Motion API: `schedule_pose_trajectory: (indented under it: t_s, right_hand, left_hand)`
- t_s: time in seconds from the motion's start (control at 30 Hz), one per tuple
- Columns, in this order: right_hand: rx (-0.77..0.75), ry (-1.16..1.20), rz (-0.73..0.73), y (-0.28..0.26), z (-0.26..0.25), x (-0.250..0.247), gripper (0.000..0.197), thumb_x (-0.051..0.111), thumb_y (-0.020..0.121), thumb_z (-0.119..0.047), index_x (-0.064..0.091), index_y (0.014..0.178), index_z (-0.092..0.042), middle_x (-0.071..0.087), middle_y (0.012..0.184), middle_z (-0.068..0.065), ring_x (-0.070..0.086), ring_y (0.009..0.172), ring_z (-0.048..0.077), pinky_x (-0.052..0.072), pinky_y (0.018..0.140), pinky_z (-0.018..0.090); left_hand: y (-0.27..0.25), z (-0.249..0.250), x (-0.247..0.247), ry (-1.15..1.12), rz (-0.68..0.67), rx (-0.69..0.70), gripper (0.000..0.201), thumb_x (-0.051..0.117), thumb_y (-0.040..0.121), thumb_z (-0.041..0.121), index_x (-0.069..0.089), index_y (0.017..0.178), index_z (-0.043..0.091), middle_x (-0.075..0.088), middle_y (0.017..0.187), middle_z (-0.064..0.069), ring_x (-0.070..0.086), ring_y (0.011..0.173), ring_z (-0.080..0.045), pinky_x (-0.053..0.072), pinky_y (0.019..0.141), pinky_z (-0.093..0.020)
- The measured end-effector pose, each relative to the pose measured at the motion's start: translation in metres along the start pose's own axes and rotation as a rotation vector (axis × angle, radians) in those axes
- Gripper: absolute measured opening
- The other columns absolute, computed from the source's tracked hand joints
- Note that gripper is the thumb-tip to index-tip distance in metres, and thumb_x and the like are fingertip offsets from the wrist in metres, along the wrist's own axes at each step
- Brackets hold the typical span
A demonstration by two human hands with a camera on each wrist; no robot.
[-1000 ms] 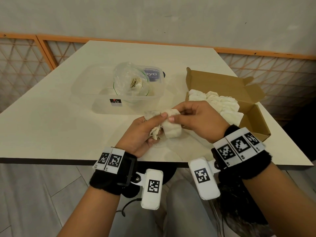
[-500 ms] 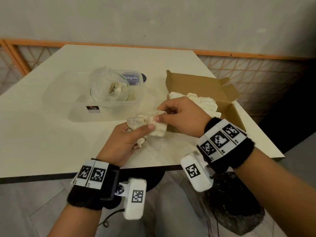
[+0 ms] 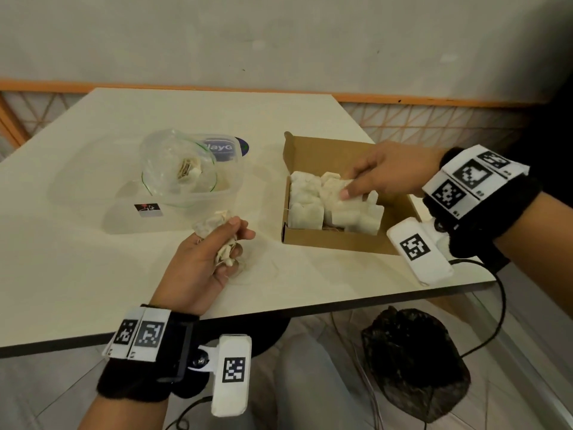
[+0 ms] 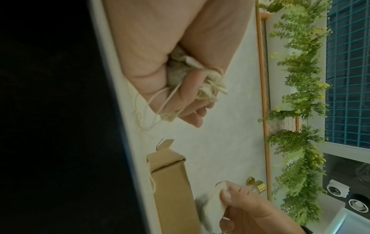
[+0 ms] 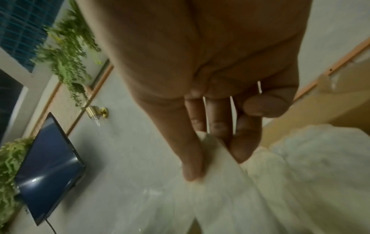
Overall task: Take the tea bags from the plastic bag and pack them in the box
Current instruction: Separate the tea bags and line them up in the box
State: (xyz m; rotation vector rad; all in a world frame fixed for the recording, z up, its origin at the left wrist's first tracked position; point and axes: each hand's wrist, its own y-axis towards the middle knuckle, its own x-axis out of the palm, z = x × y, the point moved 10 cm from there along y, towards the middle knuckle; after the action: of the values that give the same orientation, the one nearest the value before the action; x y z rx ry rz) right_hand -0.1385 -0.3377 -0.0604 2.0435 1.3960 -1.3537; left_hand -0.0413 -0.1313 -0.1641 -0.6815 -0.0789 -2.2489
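The packing step is under way. The right hand [image 3: 384,175] pinches one tea bag [image 3: 336,189] between thumb and fingertips, holding it over the rows already in the cardboard box [image 3: 328,240] near the desk's right edge. The left hand [image 3: 207,259], near the front edge, has its grip curled round a small bunch of tea bags [image 3: 217,234], strings trailing. A few remain in the plastic bag [image 3: 178,169] inside the clear tub [image 3: 124,218]. Next, I judge, the held bag needs tucking upright into a gap, then another taken from the left grip.

Right hand [image 3: 376,172] carried tea bag [image 3: 336,189] — over box [image 3: 310,150].
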Motion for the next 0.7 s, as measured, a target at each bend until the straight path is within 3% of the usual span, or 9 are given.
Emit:
schedule_pose_trajectory:
  t_s: [0.07,0.17,0.37,0.53,0.63,0.7]
  right_hand:
    - [0.045,-0.066,-0.069,0.005,0.006,0.017,0.008,0.074,0.075,-0.030,0.068,0.080,-0.027,0.066,0.086,-0.002,0.058,0.078,0.012,0.046,0.071,0.022]
    - [0.084,-0.028,-0.067,0.013,0.012,0.027,0.010,0.074,0.076,-0.023,0.065,0.073,-0.027,0.055,0.080,0.005,0.045,0.070,0.015,0.034,0.055,0.020]
    - [0.113,0.024,0.014,0.026,0.018,0.022,0.017,0.074,0.076,-0.011,0.060,0.072,-0.020,0.056,0.062,0.002,0.049,0.053,0.007,0.041,0.046,0.013]
    - [0.060,-0.085,-0.011,0.018,0.002,0.009,0.008,0.074,0.076,-0.026,0.066,0.078,-0.026,0.065,0.071,0.000,0.053,0.063,0.008,0.042,0.062,0.020]
    - [0.024,-0.048,-0.032,0.013,-0.008,0.005,0.010,0.073,0.078,-0.025,0.070,0.084,-0.019,0.061,0.065,-0.004,0.049,0.054,0.004,0.041,0.057,0.015]
    - [0.005,-0.025,-0.037,0.013,-0.011,0.003,0.014,0.073,0.077,-0.023,0.071,0.088,-0.014,0.060,0.064,-0.003,0.049,0.051,0.001,0.041,0.054,0.014]
  left_hand:
    - [0.000,0.000,0.000,0.000,0.003,0.000,0.011,0.057,0.082,0.021,0.062,0.083,0.011,0.065,0.074,-0.003,0.045,0.047,-0.003,0.032,0.034,-0.012]
    - [0.000,0.001,0.000,0.004,-0.001,-0.001,0.010,0.057,0.083,0.021,0.062,0.082,0.012,0.065,0.074,-0.003,0.045,0.046,-0.003,0.032,0.034,-0.012]
    - [-0.001,0.000,0.002,-0.002,-0.020,0.000,0.014,0.058,0.079,0.023,0.060,0.085,0.011,0.063,0.073,-0.002,0.045,0.047,-0.003,0.032,0.034,-0.012]
    - [-0.004,0.007,0.001,0.072,0.051,0.059,0.010,0.061,0.083,0.023,0.065,0.086,0.014,0.068,0.083,-0.002,0.046,0.050,-0.004,0.036,0.042,-0.013]
    - [-0.004,0.024,0.032,0.201,0.015,0.168,0.012,0.066,0.086,0.023,0.070,0.096,0.019,0.070,0.091,-0.002,0.041,0.053,-0.007,0.034,0.051,-0.018]
    - [0.002,0.034,0.067,0.256,-0.079,0.206,0.019,0.067,0.086,0.021,0.068,0.105,0.021,0.067,0.082,-0.002,0.044,0.051,-0.008,0.035,0.050,-0.019]
